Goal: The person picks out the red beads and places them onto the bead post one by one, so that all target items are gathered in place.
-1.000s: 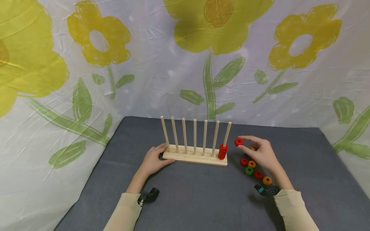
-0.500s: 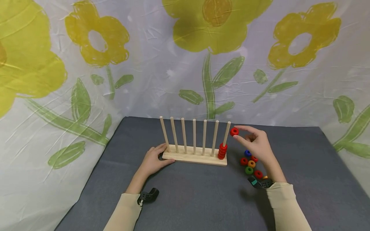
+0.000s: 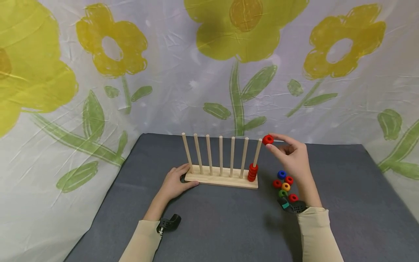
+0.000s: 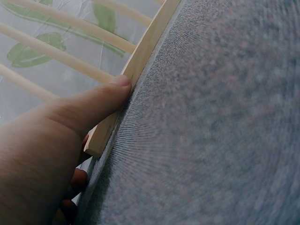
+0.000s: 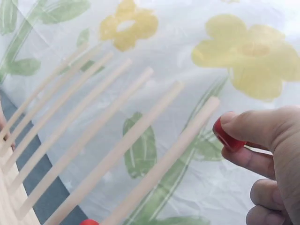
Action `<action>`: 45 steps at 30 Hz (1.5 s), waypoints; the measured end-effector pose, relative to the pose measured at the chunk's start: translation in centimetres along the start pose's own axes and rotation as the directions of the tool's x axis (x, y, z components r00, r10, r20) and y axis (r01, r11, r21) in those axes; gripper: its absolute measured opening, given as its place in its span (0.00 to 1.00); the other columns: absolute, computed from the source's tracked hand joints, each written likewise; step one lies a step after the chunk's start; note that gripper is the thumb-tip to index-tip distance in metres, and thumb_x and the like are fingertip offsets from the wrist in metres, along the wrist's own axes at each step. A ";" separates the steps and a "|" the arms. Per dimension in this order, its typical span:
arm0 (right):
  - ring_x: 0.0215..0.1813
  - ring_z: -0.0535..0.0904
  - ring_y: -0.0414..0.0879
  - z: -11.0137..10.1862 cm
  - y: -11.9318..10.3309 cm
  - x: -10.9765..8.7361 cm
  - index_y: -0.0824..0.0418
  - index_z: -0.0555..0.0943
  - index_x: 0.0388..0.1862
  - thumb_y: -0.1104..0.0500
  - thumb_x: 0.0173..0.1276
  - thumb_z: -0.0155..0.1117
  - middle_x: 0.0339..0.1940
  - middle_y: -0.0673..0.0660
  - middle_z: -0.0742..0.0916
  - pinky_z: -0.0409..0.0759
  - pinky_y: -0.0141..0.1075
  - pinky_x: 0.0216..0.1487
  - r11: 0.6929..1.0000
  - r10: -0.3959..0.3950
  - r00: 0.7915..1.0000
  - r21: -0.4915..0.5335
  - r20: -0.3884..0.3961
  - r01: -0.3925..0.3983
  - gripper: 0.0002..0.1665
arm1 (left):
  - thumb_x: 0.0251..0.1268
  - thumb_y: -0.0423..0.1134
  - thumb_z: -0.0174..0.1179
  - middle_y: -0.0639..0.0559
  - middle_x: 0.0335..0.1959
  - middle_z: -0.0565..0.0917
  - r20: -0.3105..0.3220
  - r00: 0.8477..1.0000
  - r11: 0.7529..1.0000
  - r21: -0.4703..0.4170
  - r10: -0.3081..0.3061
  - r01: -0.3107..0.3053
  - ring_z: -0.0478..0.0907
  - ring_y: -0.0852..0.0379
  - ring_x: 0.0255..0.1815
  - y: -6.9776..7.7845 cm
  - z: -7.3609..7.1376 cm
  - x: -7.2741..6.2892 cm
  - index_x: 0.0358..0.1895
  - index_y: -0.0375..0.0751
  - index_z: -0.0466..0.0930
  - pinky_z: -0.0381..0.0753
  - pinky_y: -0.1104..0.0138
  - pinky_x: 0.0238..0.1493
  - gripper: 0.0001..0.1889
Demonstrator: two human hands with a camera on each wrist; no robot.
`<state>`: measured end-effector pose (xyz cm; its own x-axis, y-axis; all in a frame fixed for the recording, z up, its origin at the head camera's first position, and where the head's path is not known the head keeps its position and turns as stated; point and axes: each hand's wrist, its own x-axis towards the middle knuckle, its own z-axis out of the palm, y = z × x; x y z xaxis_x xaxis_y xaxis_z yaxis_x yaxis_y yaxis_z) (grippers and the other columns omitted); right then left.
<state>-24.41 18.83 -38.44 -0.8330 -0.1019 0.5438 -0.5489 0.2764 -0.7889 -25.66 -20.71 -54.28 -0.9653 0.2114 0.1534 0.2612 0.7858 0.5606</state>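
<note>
A wooden peg stand with a row of several upright pegs rests on the table. My left hand grips its left end; in the left wrist view the thumb lies along the front of the base and the fingers are mostly hidden around its end. Between thumb and fingers my right hand pinches a red ring. That ring is beside the top of the rightmost peg, and a gap shows between them in the right wrist view. Several red rings are stacked low on this same peg.
Right of the stand lie loose rings: a blue ring, an orange ring, a green ring partly behind the wrist camera, and several red ones. Grey cloth covers the table. A flower-printed sheet hangs behind.
My right hand has lifted the red ring from beside the stand up to the height of the rightmost peg's top. The left hand stays on the stand.
</note>
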 end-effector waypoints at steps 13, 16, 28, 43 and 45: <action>0.13 0.53 0.44 0.2 -2.0 -0.1 0.73 0.84 0.56 0.74 0.66 0.69 0.09 0.54 0.62 0.53 0.36 0.15 0.997 -0.082 0.996 -0.019 -0.041 0.081 0.19 | 0.59 0.61 0.72 0.42 0.74 0.68 -0.005 1.000 1.000 -0.003 -0.004 0.004 0.70 0.40 0.61 0.3 0.0 0.1 0.75 0.37 0.68 0.70 0.46 0.60 0.47; 0.13 0.53 0.44 0.8 -2.5 -0.1 0.72 0.84 0.57 0.74 0.66 0.70 0.09 0.55 0.62 0.53 0.37 0.15 0.996 -0.080 0.996 -0.034 -0.036 0.078 0.19 | 0.59 0.61 0.72 0.41 0.74 0.68 -0.008 1.000 1.000 -0.005 -0.003 0.002 0.70 0.40 0.61 0.3 -0.1 0.0 0.75 0.36 0.68 0.70 0.45 0.60 0.47; 0.12 0.52 0.42 2.2 -2.1 0.0 0.72 0.84 0.56 0.75 0.64 0.71 0.09 0.53 0.62 0.52 0.37 0.15 0.992 -0.120 0.990 -0.038 -0.071 0.118 0.20 | 0.59 0.61 0.72 0.41 0.74 0.68 -0.005 1.000 1.000 -0.004 -0.007 0.007 0.69 0.38 0.64 0.2 0.0 0.1 0.75 0.36 0.68 0.67 0.44 0.63 0.47; 0.12 0.52 0.42 2.2 -2.2 0.0 0.72 0.85 0.56 0.75 0.64 0.71 0.09 0.53 0.62 0.52 0.37 0.14 0.993 -0.114 0.991 -0.039 -0.066 0.111 0.20 | 0.58 0.60 0.73 0.42 0.74 0.68 -0.006 1.000 1.000 -0.004 -0.002 0.002 0.70 0.40 0.61 0.4 -0.1 0.1 0.75 0.36 0.68 0.68 0.46 0.62 0.47; 0.12 0.52 0.42 2.2 -2.1 0.0 0.72 0.84 0.56 0.75 0.64 0.71 0.09 0.53 0.62 0.52 0.37 0.14 0.993 -0.111 0.992 -0.037 -0.064 0.109 0.20 | 0.59 0.60 0.73 0.41 0.74 0.68 -0.003 1.000 1.000 -0.007 -0.006 0.006 0.70 0.40 0.62 0.4 -0.1 0.1 0.75 0.36 0.68 0.68 0.45 0.62 0.47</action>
<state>-23.41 16.11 -37.37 -0.7604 -0.0706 0.6456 -0.6336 0.2989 -0.7136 -25.61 -20.45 -53.93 -0.9669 0.2047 0.1520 0.2550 0.7832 0.5671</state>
